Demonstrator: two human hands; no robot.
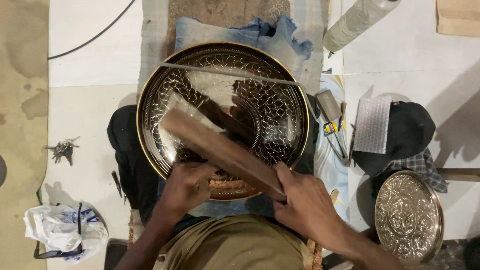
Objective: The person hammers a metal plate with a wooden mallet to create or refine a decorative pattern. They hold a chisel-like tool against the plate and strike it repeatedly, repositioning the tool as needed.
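Note:
A large round metal tray (280, 100) with an engraved leaf pattern and a golden rim lies in front of me, over my lap. My right hand (305, 205) grips a long flat wooden stick (215, 145) that slants up and left across the tray. My left hand (187, 187) rests on the tray's near rim, fingers curled around a small tool that I cannot make out. A thin metal rod (225, 72) lies across the tray's far part.
A smaller embossed metal plate (407, 217) sits at lower right. A dark cap (410, 130), bubble wrap and small tools lie to the right. Keys (62, 149) and a white plastic bag (62, 230) are at left. A blue cloth (280, 37) and a bottle (357, 20) lie beyond.

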